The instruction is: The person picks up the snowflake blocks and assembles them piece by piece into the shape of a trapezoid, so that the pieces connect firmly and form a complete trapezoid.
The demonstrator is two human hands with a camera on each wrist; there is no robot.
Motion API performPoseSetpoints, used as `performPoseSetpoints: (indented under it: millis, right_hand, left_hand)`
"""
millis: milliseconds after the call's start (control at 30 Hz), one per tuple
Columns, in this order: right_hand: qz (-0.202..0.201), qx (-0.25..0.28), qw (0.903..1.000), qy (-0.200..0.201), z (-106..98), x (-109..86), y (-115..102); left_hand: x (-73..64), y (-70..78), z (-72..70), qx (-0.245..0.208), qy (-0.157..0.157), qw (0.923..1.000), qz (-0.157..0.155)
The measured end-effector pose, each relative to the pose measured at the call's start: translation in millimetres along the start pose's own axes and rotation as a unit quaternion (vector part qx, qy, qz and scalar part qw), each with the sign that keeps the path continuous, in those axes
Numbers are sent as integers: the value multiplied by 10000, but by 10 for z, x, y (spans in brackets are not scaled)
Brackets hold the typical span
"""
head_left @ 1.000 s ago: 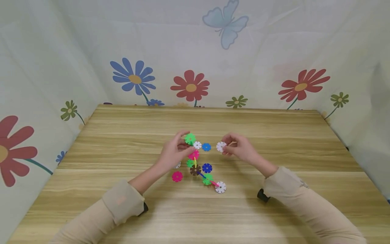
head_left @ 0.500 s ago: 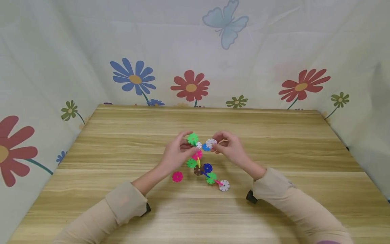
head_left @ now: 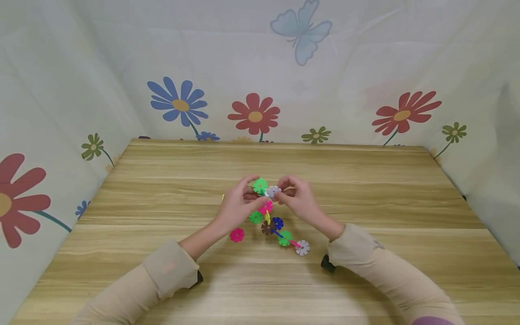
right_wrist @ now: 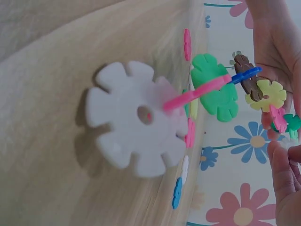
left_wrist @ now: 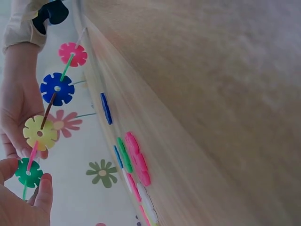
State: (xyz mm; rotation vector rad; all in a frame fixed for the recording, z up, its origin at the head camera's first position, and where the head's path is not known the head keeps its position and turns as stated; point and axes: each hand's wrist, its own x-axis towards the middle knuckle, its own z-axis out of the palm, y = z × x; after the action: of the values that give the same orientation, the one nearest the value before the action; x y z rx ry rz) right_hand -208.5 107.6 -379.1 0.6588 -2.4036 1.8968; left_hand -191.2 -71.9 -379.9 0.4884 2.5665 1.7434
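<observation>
My left hand (head_left: 239, 203) pinches the upper part of a chain of notched plastic discs, near a pink disc (head_left: 266, 206). A bright green disc (head_left: 260, 185) tops the chain. Below come a yellow disc (head_left: 267, 217) seen edge-on, a brown disc (head_left: 267, 227), another green disc (head_left: 285, 238) and, at the low end, a white disc (head_left: 302, 248). Between thumb and fingertips my right hand (head_left: 298, 198) pinches a separate white disc (head_left: 273, 192), right at the green top disc's edge. In the right wrist view the chain's white end disc (right_wrist: 117, 120) looms large.
Loose discs lie on the wooden table (head_left: 386, 189): a pink one (head_left: 237, 235), a green one (head_left: 255, 217) and a dark blue one (head_left: 277, 223). Others are partly hidden behind my hands. A flower-printed curtain (head_left: 337, 90) stands behind the table.
My right hand has moved left with its white disc, up to the chain's green top disc, and now covers the loose light blue disc. My left hand and the chain have shifted slightly right.
</observation>
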Motion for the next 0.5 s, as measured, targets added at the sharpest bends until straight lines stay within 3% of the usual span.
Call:
performPoseSetpoints:
  millis: [267,500]
  right_hand:
    - [-79,-122,9998,157,47,6,21]
    - [-121,-61,9998,156,92,-5,41]
  left_hand:
    - [5,5,4,42,-30,10000,9]
    - [-20,22,9,117,-28,9994,330]
